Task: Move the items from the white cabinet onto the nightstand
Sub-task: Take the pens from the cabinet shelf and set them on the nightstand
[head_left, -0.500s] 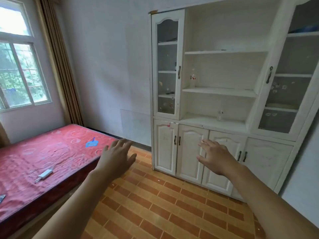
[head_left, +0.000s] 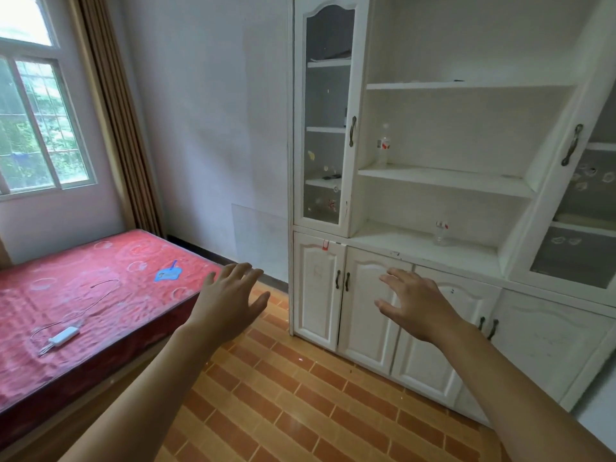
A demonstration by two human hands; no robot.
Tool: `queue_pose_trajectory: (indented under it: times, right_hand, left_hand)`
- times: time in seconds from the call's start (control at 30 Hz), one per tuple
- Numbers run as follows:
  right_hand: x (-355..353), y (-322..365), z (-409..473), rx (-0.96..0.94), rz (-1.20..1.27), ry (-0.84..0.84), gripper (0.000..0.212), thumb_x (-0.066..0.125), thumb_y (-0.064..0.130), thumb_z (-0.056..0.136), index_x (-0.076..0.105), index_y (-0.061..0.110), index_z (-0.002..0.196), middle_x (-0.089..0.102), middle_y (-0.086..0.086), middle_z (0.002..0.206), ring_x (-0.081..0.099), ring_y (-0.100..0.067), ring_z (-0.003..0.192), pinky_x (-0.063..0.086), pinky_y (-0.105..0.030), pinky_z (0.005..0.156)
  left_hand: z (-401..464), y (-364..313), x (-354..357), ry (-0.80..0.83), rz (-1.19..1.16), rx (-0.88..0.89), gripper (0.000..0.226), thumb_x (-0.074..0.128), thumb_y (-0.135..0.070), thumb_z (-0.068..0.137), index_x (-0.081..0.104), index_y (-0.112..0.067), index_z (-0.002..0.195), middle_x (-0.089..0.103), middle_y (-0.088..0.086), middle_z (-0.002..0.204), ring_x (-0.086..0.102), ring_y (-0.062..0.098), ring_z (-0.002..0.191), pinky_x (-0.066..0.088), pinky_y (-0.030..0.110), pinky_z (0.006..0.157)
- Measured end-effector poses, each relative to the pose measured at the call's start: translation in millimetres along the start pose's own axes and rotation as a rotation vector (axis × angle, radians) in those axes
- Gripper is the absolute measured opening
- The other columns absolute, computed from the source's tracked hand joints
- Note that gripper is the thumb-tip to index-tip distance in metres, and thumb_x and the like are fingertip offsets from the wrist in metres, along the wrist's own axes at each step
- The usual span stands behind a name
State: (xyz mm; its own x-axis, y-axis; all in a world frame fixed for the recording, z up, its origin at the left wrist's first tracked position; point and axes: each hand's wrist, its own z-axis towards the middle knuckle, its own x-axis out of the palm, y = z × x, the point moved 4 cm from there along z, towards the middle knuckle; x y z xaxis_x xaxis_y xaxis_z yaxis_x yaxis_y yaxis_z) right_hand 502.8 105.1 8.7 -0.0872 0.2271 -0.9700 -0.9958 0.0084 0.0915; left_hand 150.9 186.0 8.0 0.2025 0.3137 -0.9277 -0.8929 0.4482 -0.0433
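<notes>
Two bare arms reach out over the orange brick-pattern floor (head_left: pixel 283 395). The left hand (head_left: pixel 230 303) has its fingers straight and loose and holds nothing. The right hand (head_left: pixel 415 303) is also spread out and holds nothing. Behind them stands the tall white wooden cabinet (head_left: pixel 366 311). A small clear plastic bottle with a red label (head_left: pixel 441 233) stands upright on the lowest open shelf, up and a little to the right of the right hand. A taller clear bottle with a red label (head_left: pixel 384 146) stands upright one shelf higher, near the left side. I think the right hand is nearer to both bottles. No nightstand shows here.
</notes>
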Motion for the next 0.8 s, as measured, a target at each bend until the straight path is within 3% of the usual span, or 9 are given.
queue_pose_trajectory:
  times: [0.27,0.4,0.8]
  right_hand:
    - [23,-35,94,0.021,-0.008,-0.015,0.067,0.044,0.063,0.099,0.038,0.028,0.156,0.033,0.004,0.165,0.030,-0.017,0.151,0.025,-0.046,0.122]
    - [38,-48,150,0.060,-0.025,-0.019,0.066,0.044,0.063,0.099,0.039,0.029,0.155,0.033,0.004,0.165,0.029,-0.017,0.151,0.024,-0.045,0.122]
    - [67,-75,325,0.203,0.010,-0.054,0.065,0.041,0.060,0.102,0.036,0.028,0.158,0.028,0.005,0.167,0.024,-0.014,0.153,0.019,-0.042,0.124]
  left_hand:
    - [106,2,48,-0.015,-0.046,0.083,0.071,0.024,-0.071,0.094,0.052,-0.030,0.146,0.052,-0.001,0.152,0.045,0.025,0.143,0.038,0.054,0.116]
    - [175,16,83,0.019,-0.059,0.145,0.081,0.012,-0.078,0.092,0.047,-0.032,0.149,0.047,-0.003,0.157,0.041,0.024,0.146,0.036,0.056,0.118]
    - [375,63,148,0.034,-0.137,0.247,0.084,0.009,-0.075,0.087,0.042,-0.033,0.152,0.042,-0.006,0.160,0.035,0.021,0.149,0.031,0.051,0.122]
